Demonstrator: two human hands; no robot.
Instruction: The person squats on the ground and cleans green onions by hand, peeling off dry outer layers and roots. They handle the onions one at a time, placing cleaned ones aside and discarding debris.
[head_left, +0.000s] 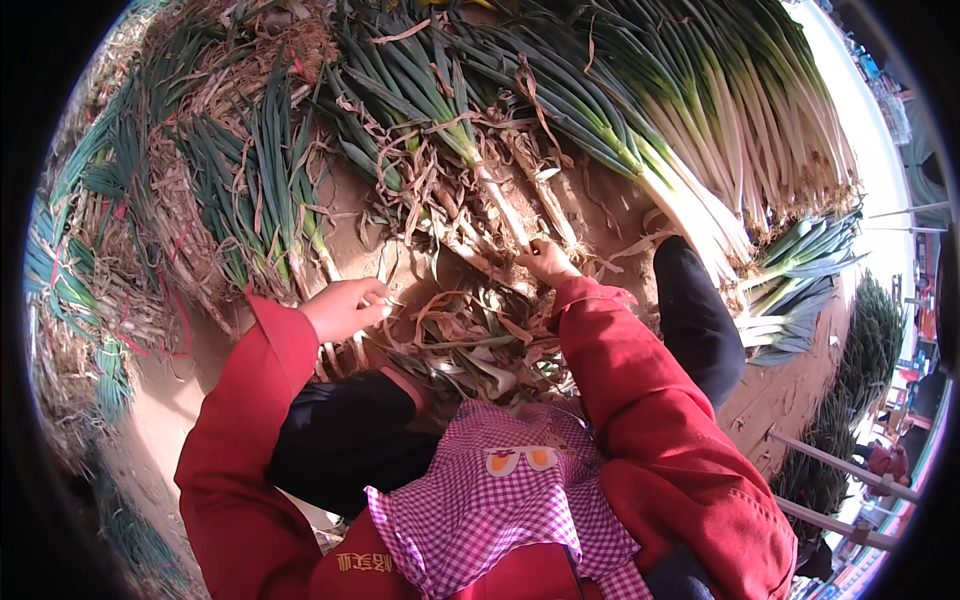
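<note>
In the head view, my right hand (551, 264) grips the root end of a leafy scallion (491, 180), whose green tops point away from me. Loosely curled, my left hand (346, 309) is over the ground to the left, with a gap between thumb and forefinger. A pale scrap shows at its fingertips; whether they touch it is unclear. Unpeeled scallions (457, 240) with dry outer leaves lie just beyond my hands. Stripped husks and leaves (495, 345) are heaped between my knees.
Cleaned scallions (739, 135) with white stems lie in a row at the upper right. Bundles with dry leaves (165, 195), some tied in red string, cover the left side. My right knee (694, 322) is beside white stems. Metal bars (840, 457) stand at right.
</note>
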